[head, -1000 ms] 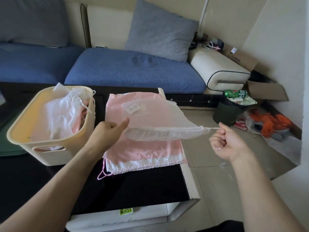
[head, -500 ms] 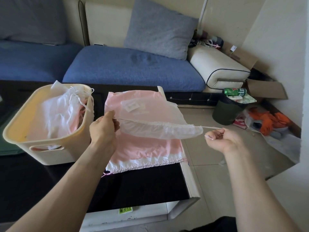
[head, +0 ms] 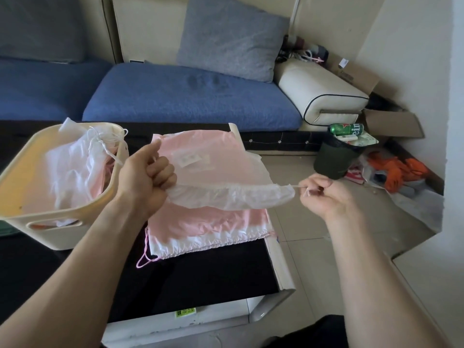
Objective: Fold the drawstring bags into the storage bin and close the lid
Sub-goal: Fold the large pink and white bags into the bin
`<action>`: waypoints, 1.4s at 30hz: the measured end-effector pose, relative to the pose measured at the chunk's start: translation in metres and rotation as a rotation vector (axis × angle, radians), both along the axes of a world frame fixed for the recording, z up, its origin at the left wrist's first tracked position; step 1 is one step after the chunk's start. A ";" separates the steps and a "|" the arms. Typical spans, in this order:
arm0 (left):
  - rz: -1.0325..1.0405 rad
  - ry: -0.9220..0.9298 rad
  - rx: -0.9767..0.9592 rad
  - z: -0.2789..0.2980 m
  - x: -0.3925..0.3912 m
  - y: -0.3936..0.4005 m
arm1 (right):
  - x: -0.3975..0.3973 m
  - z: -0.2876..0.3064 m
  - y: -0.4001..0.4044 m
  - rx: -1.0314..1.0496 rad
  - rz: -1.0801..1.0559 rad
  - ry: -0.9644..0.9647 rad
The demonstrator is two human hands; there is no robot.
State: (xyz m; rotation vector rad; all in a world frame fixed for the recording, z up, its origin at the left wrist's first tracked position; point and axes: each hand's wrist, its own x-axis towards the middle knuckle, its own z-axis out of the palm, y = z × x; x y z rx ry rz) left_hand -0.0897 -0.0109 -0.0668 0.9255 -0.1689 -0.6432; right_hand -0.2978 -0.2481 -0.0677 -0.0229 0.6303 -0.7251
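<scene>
Bag: translucent white plastic drawstring bag (head: pixel 226 194) is hanging stretched between both hands, above the bench (head: pixel 200 277).
Left hand (head: pixel 145 179): is gripping its left end.
Right hand (head: pixel 324 194): is pinching its white drawstring (head: pixel 296 187).

Landmark = storage bin (head: pixel 62 223), on worktop (head: pixel 200 285), left part. Bags (head: pixel 72 172) piled inside it. Just right of bin: flat bag stack (head: pixel 213 227) on worktop, reaching its right edge. Above that stack, held bag (head: pixel 226 187) stretched between left hand (head: pixel 145 182), beside bin's right wall, and right hand (head: pixel 324 194), further right over the floor. Behind bin: sofa (head: pixel 188 96). Far right of bin, on floor: trash can (head: pixel 334 159), can (head: pixel 346 129) on top.
</scene>
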 end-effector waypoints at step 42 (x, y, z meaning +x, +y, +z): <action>-0.433 -1.400 1.176 -0.018 -0.011 0.039 | 0.012 -0.001 0.066 -2.004 1.126 1.344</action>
